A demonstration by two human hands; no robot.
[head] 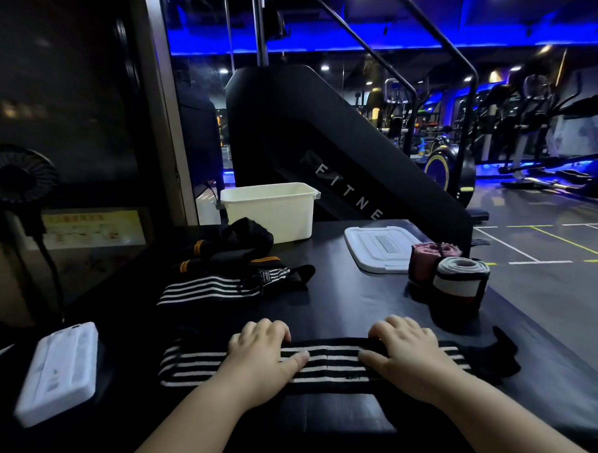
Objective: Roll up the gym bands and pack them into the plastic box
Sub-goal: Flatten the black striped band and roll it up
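At the near edge of the table (355, 307) the striped band (329, 364) lies flat, stretched left-to-right, prob. to keep the roll straight; L hand (261, 356) and R hand (406, 361) each grasp it, fingers curled over its far edge w/ thumbs on top. It's black w/ white stripes, black tab at the right end, not yet rolled, well apart from the open plastic box (271, 211) at the back, while two rolled bands (459, 284) stand beside the lid (375, 246), unpacked.

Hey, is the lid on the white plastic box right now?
No, the lid lies flat on the table, apart from the open plastic box.
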